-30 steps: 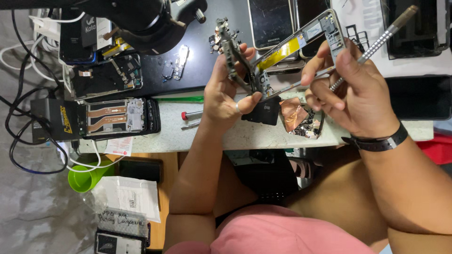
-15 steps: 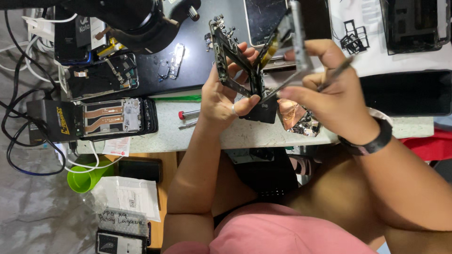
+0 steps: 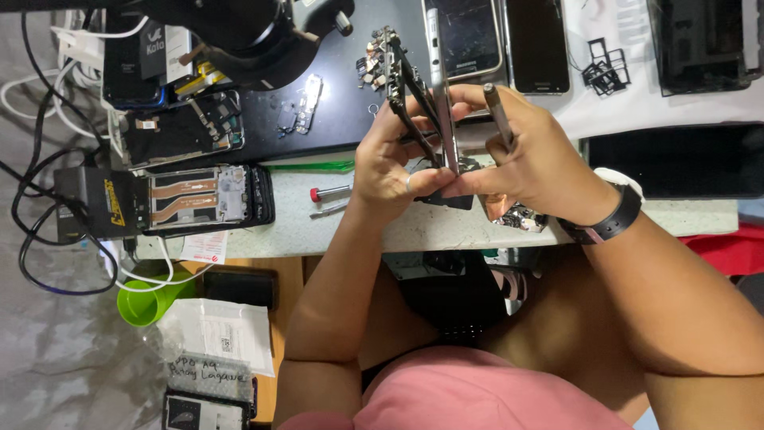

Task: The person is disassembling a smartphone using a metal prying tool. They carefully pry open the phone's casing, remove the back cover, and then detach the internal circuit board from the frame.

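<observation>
Looking down from the head view, the left hand rises from a bent forearm and curls its grip tight around a stripped phone frame, held on edge above the near rim of the tabletop. Just beside it, the right hand, with a black wristband on the wrist, has its grip clamped on a thin metal tool that crosses the frame, and a grey pen-like driver sticks up between its fingers. Both hands touch at the fingertips and cover the frame's lower end, so how tool and frame meet cannot be told. On the tabletop left of the hands lie one red-capped screwdriver and one opened phone with copper strips; another gutted phone lies above it. Three dark phones lie side by side at the far edge, well apart from the grip. One green funnel sits below the tabletop.
</observation>
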